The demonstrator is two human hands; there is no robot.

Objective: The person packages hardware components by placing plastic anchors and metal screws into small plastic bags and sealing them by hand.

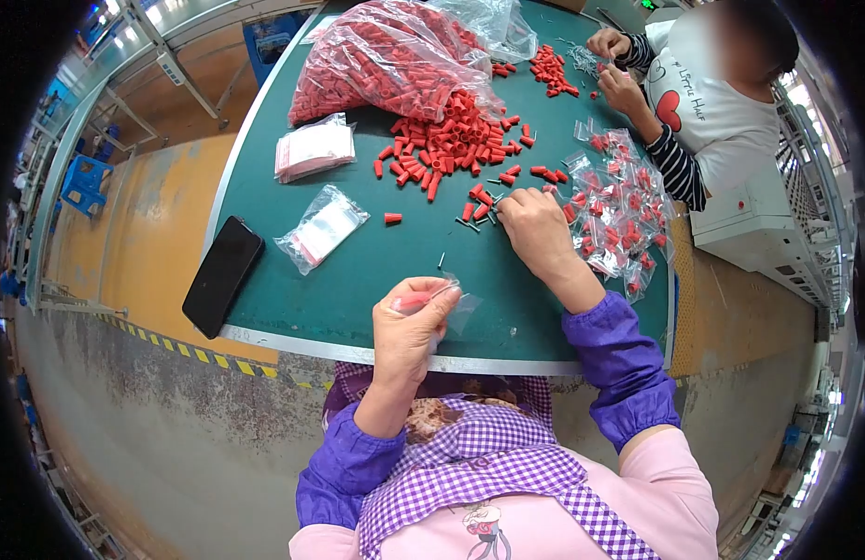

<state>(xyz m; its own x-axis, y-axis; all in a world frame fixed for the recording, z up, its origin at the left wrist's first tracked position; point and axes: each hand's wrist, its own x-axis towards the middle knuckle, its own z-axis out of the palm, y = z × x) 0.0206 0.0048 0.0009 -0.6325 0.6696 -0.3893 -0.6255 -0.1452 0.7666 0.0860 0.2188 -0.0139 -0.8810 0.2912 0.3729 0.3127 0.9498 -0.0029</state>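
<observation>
My left hand is closed on a small clear plastic bag near the table's front edge, with a pink-red strip showing between the fingers. My right hand reaches onto the table with its fingers pinched together; what lies between the fingertips is hidden. Beside those fingertips are several loose red tapered plastic caps and small metal screws. A single screw stands just beyond my left hand, and one cap lies farther left.
A large clear sack spills red caps across the green table. Flat bags are stacked at left, above a bag pack and a black phone. Filled bags pile up at right. A co-worker's hands handle screws opposite.
</observation>
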